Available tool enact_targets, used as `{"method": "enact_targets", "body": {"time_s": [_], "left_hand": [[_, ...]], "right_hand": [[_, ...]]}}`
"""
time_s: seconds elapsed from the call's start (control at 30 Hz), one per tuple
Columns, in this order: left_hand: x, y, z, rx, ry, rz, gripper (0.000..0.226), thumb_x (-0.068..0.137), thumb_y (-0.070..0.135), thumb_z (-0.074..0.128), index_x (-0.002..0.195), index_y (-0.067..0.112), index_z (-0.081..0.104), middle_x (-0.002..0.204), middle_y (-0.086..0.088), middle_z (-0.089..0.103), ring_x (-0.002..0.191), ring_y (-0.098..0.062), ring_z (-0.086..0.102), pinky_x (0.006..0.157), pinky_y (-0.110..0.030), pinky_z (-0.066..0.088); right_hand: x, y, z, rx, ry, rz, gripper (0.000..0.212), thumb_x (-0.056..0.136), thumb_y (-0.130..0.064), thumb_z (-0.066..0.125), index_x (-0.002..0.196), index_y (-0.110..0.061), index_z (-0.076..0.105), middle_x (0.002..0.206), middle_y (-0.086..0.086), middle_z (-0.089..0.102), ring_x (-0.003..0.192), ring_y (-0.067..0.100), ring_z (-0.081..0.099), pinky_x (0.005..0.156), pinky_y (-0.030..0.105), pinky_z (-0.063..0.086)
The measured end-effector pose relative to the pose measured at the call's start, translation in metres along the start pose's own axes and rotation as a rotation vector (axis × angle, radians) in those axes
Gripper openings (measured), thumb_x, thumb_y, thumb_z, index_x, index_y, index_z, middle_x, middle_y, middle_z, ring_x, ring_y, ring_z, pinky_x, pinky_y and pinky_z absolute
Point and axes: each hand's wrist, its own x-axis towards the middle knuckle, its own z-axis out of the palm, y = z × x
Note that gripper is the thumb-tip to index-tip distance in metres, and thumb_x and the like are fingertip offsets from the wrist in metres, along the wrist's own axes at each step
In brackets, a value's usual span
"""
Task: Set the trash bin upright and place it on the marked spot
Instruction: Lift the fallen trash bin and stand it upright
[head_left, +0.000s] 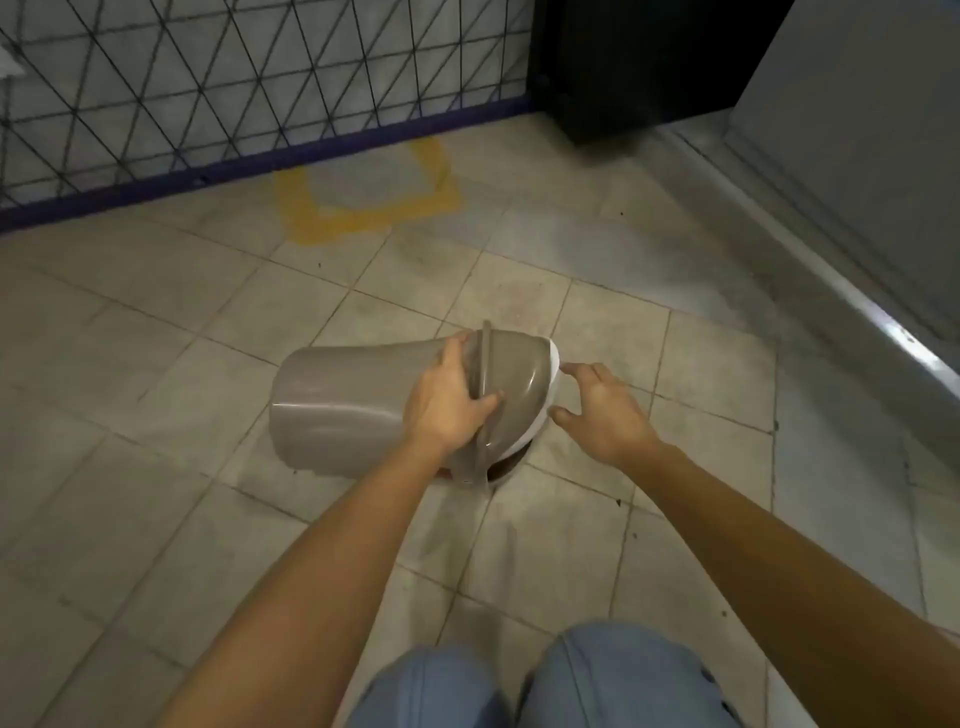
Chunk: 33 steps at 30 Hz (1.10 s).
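Bin position: trash bin (343, 400) lies on its side on the tiled floor (156, 322), right in front of my knees (436, 686), near the middle of view.
Long axis: runs left to right across me, closed base to my left, lidded top to my right and tipped slightly toward me.
Lid: grey swing lid (514, 379) is on, a white liner edge (553, 364) showing at its rim.
Left hand: my left hand (447, 405) is clamped over the collar where body meets lid, fingers curled across the top, thumb on the near side.
Right hand: my right hand (602, 410) is spread wide, holding nothing, just beside the lid end and not touching it, as far as I can tell.
Nearer hand: left already has the bin; right sits at the end that must rise.
Marked spot: yellow tape square (363, 192) lies ahead, against the mesh fence (208, 78), well apart from the bin.
Next move, my judgement: swing the lid end up, pivoting on the base, then carry it forward.
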Motion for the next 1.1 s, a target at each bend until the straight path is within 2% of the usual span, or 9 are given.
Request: {"method": "enact_targets", "body": {"time_s": [0.2,0.33,0.4,0.5,0.67,0.83,0.9,1.0,1.1], "left_hand": [[0.008,-0.006,0.022,0.057,0.012,0.030,0.066,0.080,0.018,0.069,0.138,0.017,0.037,0.125,-0.007,0.053,0.114,-0.025,0.053,0.096,-0.039,0.044],[0.009,-0.001,0.033,0.063,0.067,-0.038,0.056,0.084,0.012,0.061,0.136,0.009,0.039,0.128,-0.014,0.048,0.112,-0.029,0.053,0.093,-0.033,0.041],[0.010,0.004,0.037,0.111,0.041,-0.069,0.056,0.083,0.008,0.057,0.135,0.003,0.037,0.130,-0.018,0.045,0.112,-0.033,0.052,0.090,-0.032,0.041],[0.011,0.007,0.038,0.144,-0.011,-0.088,0.054,0.080,0.006,0.055,0.130,-0.002,0.036,0.129,-0.022,0.043,0.114,-0.036,0.049,0.090,-0.033,0.041],[0.013,0.008,0.034,0.058,-0.061,-0.156,0.054,0.081,0.006,0.056,0.129,-0.003,0.034,0.133,-0.023,0.040,0.117,-0.037,0.048,0.091,-0.031,0.039],[0.014,0.007,0.017,-0.022,-0.047,-0.202,0.056,0.077,0.006,0.057,0.130,0.001,0.040,0.131,-0.021,0.047,0.119,-0.033,0.048,0.095,-0.029,0.037],[0.014,0.008,0.009,-0.094,-0.049,-0.223,0.054,0.077,0.006,0.057,0.130,0.003,0.044,0.126,-0.019,0.054,0.115,-0.031,0.053,0.091,-0.027,0.040],[0.013,0.011,-0.003,-0.177,-0.029,-0.234,0.049,0.080,0.007,0.056,0.128,0.005,0.047,0.121,-0.015,0.059,0.113,-0.028,0.055,0.094,-0.030,0.042],[0.010,0.015,-0.017,-0.272,0.009,-0.251,0.043,0.081,0.006,0.055,0.123,0.009,0.051,0.090,0.000,0.062,0.095,-0.021,0.058,0.082,-0.027,0.043]], "right_hand": [[0.008,0.011,0.021,0.161,-0.125,0.067,0.075,0.087,-0.041,0.054,0.146,-0.015,0.016,0.154,0.008,0.025,0.139,0.023,0.026,0.110,0.034,0.024],[0.015,0.011,0.032,0.197,-0.152,0.073,0.074,0.090,-0.033,0.052,0.148,-0.017,0.007,0.155,0.007,0.020,0.141,0.024,0.024,0.111,0.033,0.022],[0.018,0.009,0.036,0.211,-0.160,0.072,0.073,0.092,-0.027,0.051,0.148,-0.016,0.005,0.156,0.007,0.019,0.141,0.025,0.023,0.111,0.032,0.022],[0.021,0.009,0.041,0.305,-0.173,0.086,0.073,0.092,-0.024,0.049,0.148,-0.017,0.003,0.156,0.006,0.020,0.140,0.025,0.026,0.111,0.034,0.023],[0.020,0.008,0.041,0.393,-0.160,0.085,0.074,0.091,-0.033,0.051,0.148,-0.016,0.007,0.155,0.005,0.023,0.140,0.024,0.027,0.111,0.034,0.023],[0.020,0.005,0.033,0.393,-0.107,0.031,0.078,0.087,-0.040,0.055,0.148,-0.017,0.013,0.154,0.005,0.026,0.140,0.023,0.026,0.111,0.034,0.023],[0.021,0.001,0.023,0.393,-0.085,0.018,0.078,0.084,-0.047,0.056,0.146,-0.020,0.018,0.152,0.003,0.030,0.138,0.022,0.030,0.108,0.033,0.027],[0.022,-0.005,0.009,0.404,-0.039,-0.007,0.074,0.083,-0.053,0.054,0.144,-0.024,0.023,0.148,0.002,0.036,0.134,0.022,0.036,0.100,0.030,0.030],[0.022,-0.015,-0.001,0.402,-0.014,-0.028,0.074,0.084,-0.056,0.048,0.145,-0.021,0.022,0.150,0.003,0.034,0.135,0.022,0.034,0.103,0.032,0.028]]}}
